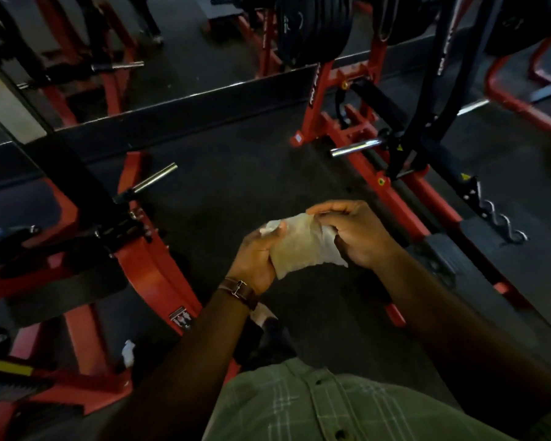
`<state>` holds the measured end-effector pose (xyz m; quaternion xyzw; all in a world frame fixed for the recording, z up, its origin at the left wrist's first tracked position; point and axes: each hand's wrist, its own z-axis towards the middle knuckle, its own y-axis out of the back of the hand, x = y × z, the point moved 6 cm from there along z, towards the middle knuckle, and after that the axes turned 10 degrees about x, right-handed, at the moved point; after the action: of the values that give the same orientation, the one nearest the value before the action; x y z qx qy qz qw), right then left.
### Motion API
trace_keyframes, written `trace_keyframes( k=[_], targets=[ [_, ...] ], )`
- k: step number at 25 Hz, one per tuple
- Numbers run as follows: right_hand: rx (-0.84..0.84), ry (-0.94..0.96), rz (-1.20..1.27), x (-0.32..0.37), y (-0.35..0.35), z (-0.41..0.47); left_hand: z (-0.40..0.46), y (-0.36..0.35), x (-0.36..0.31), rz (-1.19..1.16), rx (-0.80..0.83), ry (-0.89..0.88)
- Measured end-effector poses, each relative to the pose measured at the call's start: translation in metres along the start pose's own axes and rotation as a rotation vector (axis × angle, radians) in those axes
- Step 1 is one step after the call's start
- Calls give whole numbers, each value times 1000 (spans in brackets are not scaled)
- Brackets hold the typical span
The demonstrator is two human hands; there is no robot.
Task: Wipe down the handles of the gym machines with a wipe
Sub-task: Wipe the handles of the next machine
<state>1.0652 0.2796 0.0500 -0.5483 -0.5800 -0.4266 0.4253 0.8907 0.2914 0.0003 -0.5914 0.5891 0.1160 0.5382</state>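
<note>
Dark gym floor (252, 173) all round, red-framed machines on both sides of my hands. I hold the wipe (303, 246) stretched between both hands, in mid-air in front of my chest. Left hand (255, 259) pinches its left edge, thumb on top; right hand (357, 237) grips the right edge with fingers curled round it. Wipe looks partly unfolded and a bit discoloured, though the dim light makes that hard to tell.

Wipe is touching no handle. Chrome bar (155, 177) sits up and left of my left fingers, another chrome bar (357, 147) above my right fingers, both well apart from the wipe. Black padded handle (376, 101) is further beyond.

My judgement: I'm readying or refolding the wipe between handles. Can't tell which handles are done, so wiping remains.
</note>
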Motion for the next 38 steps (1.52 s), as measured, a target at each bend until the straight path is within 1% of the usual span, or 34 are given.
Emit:
trace_keyframes(
  k=[1,3,5,7,8,9,10,11,13,14,15,17,18,20,24,25,26,27,28,30,31,32,33,34,35,36,37,38],
  targets=[
    [-29,-9,-12,1,5,23,14,10,-15,53,-59,-35],
    [-60,-46,25,2,10,73,41,34,-47,127,-128,-104],
    [-100,-111,136,8,10,127,68,56,-83,156,-178,-173],
    [-184,-196,245,16,10,172,90,74,-116,147,-185,-249],
    [-202,-216,251,24,8,196,101,82,-137,191,-185,-296],
    [-192,-206,227,33,4,219,111,90,-157,288,-206,-335],
    [-159,-150,169,44,-3,241,121,96,-177,411,-241,-361],
    [-97,-13,21,57,-11,262,130,101,-196,526,-274,-380],
    [62,368,-468,86,-40,291,147,108,-229,682,-304,-409],
    [124,490,-650,92,-55,303,153,109,-242,728,-291,-421],
    [206,510,-718,93,-69,317,159,112,-252,765,-277,-431],
    [351,424,-646,97,-86,349,172,126,-272,842,-285,-428],
    [411,366,-591,100,-89,366,178,136,-282,909,-335,-430],
    [497,287,-557,111,-89,398,185,157,-305,1042,-489,-440],
    [707,213,-514,143,-97,465,199,193,-338,1163,-812,-453],
    [761,185,-492,150,-101,483,204,198,-344,1166,-867,-452],
    [803,153,-470,159,-106,501,210,200,-349,1140,-888,-461],
    [830,124,-466,167,-110,520,217,200,-355,1111,-872,-482],
    [854,107,-483,176,-116,538,225,198,-360,1095,-821,-500],
    [889,96,-565,194,-131,568,242,190,-367,1161,-674,-487],
    [892,117,-604,202,-140,577,249,185,-369,1233,-615,-468],
    [884,163,-635,210,-150,583,258,185,-369,1295,-590,-418],
    [876,233,-665,218,-161,587,265,188,-370,1312,-616,-334],
    [864,333,-694,224,-172,587,269,197,-370,1273,-693,-242],
    [855,447,-712,228,-182,582,271,206,-372,1180,-808,-162],
    [854,579,-707,228,-190,575,270,216,-374,1016,-914,-135],
    [861,724,-699,223,-197,566,269,226,-374,791,-959,-181],
    [881,866,-702,215,-204,556,268,235,-374,532,-954,-276]
  ],
)
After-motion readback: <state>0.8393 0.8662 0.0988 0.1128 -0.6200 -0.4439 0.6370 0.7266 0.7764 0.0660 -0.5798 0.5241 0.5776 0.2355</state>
